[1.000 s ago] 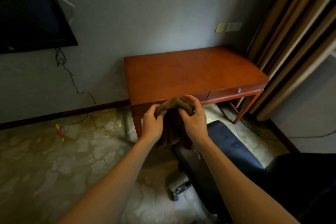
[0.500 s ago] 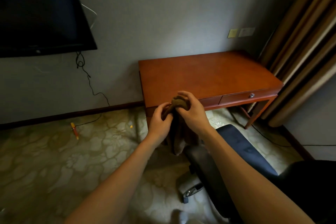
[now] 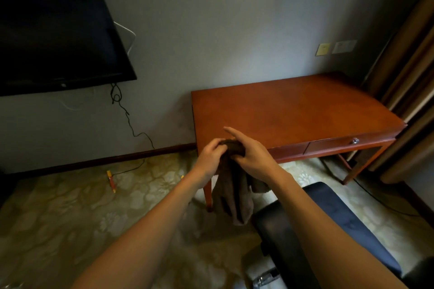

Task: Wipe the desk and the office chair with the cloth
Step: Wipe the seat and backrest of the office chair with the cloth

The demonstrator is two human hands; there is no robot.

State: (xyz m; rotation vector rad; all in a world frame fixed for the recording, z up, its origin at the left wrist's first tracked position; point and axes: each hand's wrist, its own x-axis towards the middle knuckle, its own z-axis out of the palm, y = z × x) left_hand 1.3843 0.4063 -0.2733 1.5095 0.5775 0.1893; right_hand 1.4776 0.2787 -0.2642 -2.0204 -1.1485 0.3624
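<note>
A brown cloth [image 3: 236,192] hangs in front of the near left corner of the reddish wooden desk [image 3: 293,110]. My left hand [image 3: 209,157] grips the cloth's bunched top from the left. My right hand [image 3: 252,153] holds the same bunch from the right, thumb under it and forefinger stretched out straight toward the desk. The black office chair [image 3: 328,223] stands low on the right, its seat under my right forearm. Both hands hover just before the desk's front edge.
A dark TV [image 3: 54,28] hangs on the grey wall at left, with a cable [image 3: 131,122] trailing to the patterned carpet. A small red and yellow object [image 3: 111,180] lies on the floor. Beige curtains [image 3: 408,91] hang right of the desk, whose drawer has a knob [image 3: 354,141].
The view has swung left, so the desk sits further right. My right forefinger has straightened out from the cloth, and more of the cloth hangs below my hands.
</note>
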